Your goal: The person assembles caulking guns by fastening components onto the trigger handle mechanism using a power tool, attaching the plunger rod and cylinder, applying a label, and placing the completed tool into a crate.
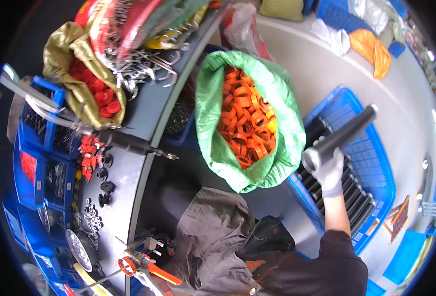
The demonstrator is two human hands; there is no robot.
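Containers crowd a gray-topped workbench (122,195) and the floor around a seated worker. A green woven-plastic sack (209,91), its mouth spread wide, brims with glossy orange rings (245,121). To its right, a blue plastic basket with slotted walls (375,158) holds a row of slender black tubes (358,209) lying side by side. On the bench, an olive-gold woven sack (60,52) gapes over round red plastic pieces (97,93), next to heaped red and clear plastic bags (129,37) spilling bent silver metal hooks (146,71). Blue plastic bins (41,182) line the left side, some filled with small dark parts, one with bright red pieces (28,165).

Above the basket, a white-gloved right hand (329,172) has hold of a thick black cylindrical tube (346,133) near its closer end, fingers bent against it; the tube conceals part of the grip, so how far they wrap around cannot be told. The tube slants up and to the right, smooth and dark with a soft sheen, a pale silvery ring showing at the near end and a light rim at the far one. The left hand is out of view, its fingers' state impossible to tell.
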